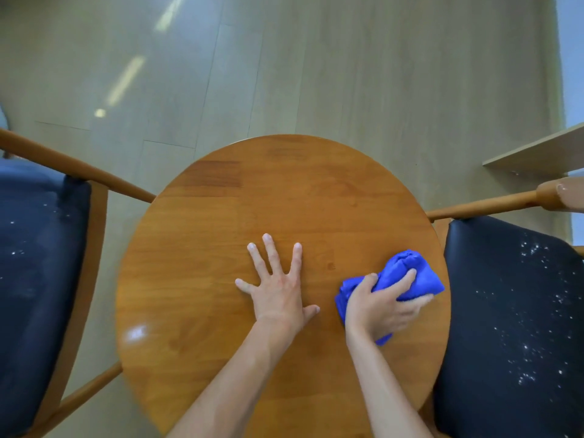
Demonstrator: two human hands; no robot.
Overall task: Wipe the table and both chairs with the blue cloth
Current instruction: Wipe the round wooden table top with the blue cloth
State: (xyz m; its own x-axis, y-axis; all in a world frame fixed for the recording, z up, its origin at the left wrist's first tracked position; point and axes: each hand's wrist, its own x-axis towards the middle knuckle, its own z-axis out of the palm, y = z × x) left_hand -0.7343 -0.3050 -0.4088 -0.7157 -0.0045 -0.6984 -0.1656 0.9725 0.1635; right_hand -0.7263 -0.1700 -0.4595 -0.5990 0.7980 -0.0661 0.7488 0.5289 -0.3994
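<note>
The right hand (pixel 380 306) is gripping the blue cloth (pixel 407 273) near the surface's (pixel 284 191) right edge, fingers curled; the left hand (pixel 278 286) is pressing flat, fingers spread.

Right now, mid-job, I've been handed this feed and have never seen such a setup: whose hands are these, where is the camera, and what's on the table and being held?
There is no machine here: a person works with bare hands, and the single picture comes from a wide-angle camera worn on their head, looking down. The round wooden table fills the middle. The left hand lies flat on it with fingers spread, holding nothing. The right hand grips the bunched blue cloth against the tabletop near its right edge. On either side stands a wooden chair with a dark seat: the right chair shows many white specks, the left chair fewer.
</note>
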